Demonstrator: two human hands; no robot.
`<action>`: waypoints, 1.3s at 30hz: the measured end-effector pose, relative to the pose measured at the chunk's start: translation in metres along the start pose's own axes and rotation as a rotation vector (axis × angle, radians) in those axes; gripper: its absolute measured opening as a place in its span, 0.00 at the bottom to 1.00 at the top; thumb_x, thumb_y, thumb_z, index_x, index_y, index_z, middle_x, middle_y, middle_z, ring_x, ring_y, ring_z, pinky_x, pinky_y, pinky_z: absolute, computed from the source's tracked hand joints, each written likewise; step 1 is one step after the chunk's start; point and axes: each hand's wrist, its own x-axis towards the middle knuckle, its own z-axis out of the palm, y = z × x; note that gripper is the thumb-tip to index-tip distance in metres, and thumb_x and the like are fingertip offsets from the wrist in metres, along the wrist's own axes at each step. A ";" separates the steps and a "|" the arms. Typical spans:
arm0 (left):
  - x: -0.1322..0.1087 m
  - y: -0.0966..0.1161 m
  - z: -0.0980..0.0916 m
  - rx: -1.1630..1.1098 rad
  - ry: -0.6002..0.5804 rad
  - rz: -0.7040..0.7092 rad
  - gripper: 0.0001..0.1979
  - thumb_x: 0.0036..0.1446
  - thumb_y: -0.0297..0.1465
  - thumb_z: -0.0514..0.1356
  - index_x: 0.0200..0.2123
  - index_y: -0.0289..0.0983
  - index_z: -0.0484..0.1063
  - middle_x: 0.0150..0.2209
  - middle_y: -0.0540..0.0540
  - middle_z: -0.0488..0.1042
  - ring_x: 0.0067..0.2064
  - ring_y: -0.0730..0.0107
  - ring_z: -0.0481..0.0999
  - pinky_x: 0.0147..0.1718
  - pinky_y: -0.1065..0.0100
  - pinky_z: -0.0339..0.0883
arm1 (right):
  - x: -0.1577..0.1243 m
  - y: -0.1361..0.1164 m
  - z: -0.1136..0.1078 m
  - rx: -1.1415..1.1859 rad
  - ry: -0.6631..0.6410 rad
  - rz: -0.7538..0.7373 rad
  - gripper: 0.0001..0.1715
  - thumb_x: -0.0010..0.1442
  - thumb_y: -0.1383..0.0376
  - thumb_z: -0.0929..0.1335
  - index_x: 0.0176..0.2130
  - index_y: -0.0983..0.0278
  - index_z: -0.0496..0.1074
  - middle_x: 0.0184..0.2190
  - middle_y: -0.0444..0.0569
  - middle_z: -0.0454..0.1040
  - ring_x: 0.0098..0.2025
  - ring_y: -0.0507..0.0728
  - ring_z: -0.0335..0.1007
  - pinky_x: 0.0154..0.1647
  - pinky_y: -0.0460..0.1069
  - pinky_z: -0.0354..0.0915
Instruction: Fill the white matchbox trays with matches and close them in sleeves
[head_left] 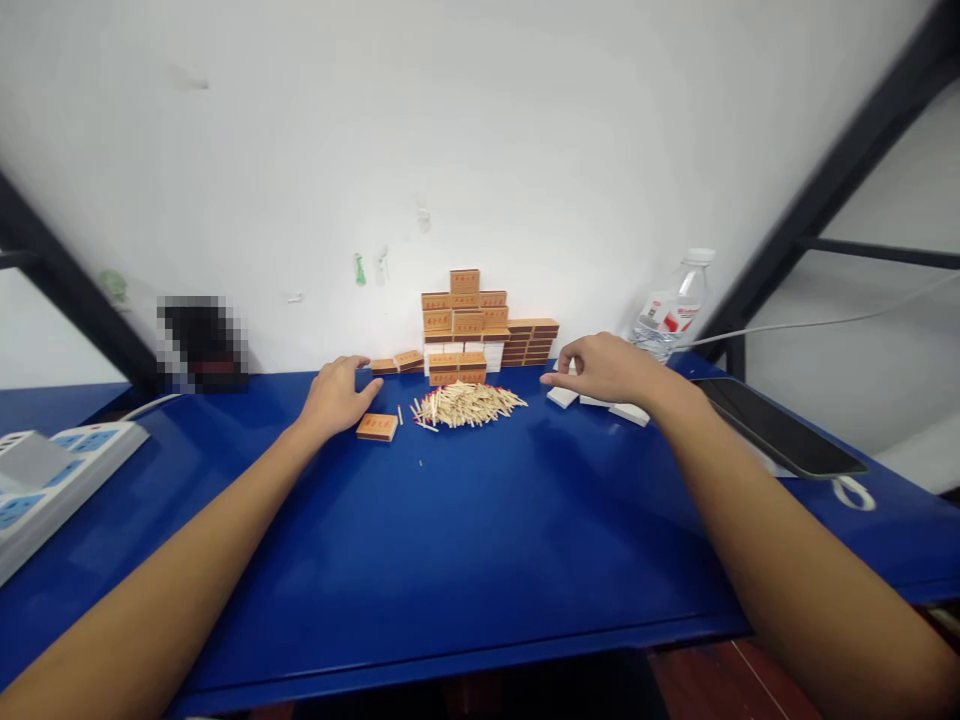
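Bench (450, 540), blue, at a white wall.
- Left hand (336, 398): open, palm down, holding nothing; a single matchbox (376, 427) lies just beside its thumb.
- Right hand (604, 368): fingers curled down over the white inner trays (562, 396); whether it grips one cannot be told.
- Loose matchsticks (466, 404): heaped between the hands.
- Stacked matchboxes (465, 325): against the wall, behind the heap.
- Step, as judged: both hands reaching for parts, box at left, tray at right. Lifting either would call for a light pinch on its thin sides.
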 end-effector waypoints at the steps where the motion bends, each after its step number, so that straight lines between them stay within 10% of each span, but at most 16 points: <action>1: 0.005 -0.001 0.002 0.001 -0.016 0.002 0.23 0.62 0.42 0.61 0.54 0.32 0.75 0.53 0.30 0.78 0.54 0.43 0.77 0.54 0.46 0.69 | -0.001 -0.002 -0.001 -0.005 -0.010 -0.005 0.20 0.59 0.47 0.74 0.31 0.60 0.78 0.30 0.51 0.81 0.31 0.59 0.73 0.31 0.51 0.58; 10: 0.046 0.023 0.015 0.027 -0.080 0.025 0.23 0.57 0.51 0.65 0.41 0.36 0.80 0.44 0.34 0.80 0.48 0.44 0.76 0.47 0.50 0.67 | -0.003 -0.014 -0.002 -0.089 -0.096 0.012 0.16 0.67 0.53 0.70 0.37 0.63 0.79 0.36 0.54 0.81 0.34 0.60 0.74 0.32 0.51 0.59; 32: 0.041 0.022 0.005 0.099 -0.030 0.223 0.17 0.57 0.46 0.67 0.39 0.37 0.83 0.42 0.37 0.81 0.45 0.49 0.74 0.44 0.52 0.65 | 0.002 -0.024 0.019 -0.023 0.108 -0.131 0.13 0.67 0.57 0.69 0.35 0.62 0.77 0.31 0.51 0.79 0.31 0.58 0.70 0.31 0.52 0.55; 39: -0.015 0.062 -0.036 0.093 0.263 0.412 0.16 0.62 0.44 0.65 0.42 0.37 0.81 0.34 0.42 0.80 0.38 0.56 0.74 0.40 0.56 0.67 | -0.004 -0.068 0.029 0.876 0.188 -0.119 0.18 0.68 0.50 0.68 0.37 0.61 0.75 0.33 0.49 0.77 0.32 0.55 0.70 0.32 0.52 0.66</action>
